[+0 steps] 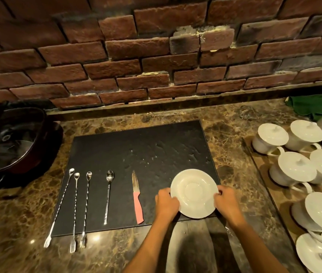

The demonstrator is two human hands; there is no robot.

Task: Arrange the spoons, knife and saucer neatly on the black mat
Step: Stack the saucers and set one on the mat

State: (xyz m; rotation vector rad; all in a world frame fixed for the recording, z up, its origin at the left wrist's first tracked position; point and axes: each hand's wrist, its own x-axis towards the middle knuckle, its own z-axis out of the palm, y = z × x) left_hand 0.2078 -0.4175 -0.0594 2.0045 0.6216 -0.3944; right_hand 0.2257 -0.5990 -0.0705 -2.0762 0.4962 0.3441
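A black mat [136, 150] lies on the marble counter. Along its near left part lie several long twisted bar spoons [75, 205], side by side, bowls pointing away; the fork ends of three stick out over the mat's front edge. To their right lies a pink-handled knife [137, 198], blade pointing away. A white saucer [194, 193] sits at the mat's near right corner. My left hand [166, 203] grips its left rim and my right hand [227, 201] grips its right rim.
A brick wall rises behind the counter. A dark bowl-like container [12, 146] with utensils stands at the left. Several white lidded cups [294, 170] sit on a wooden tray at the right, with a green cloth [313, 105] behind them.
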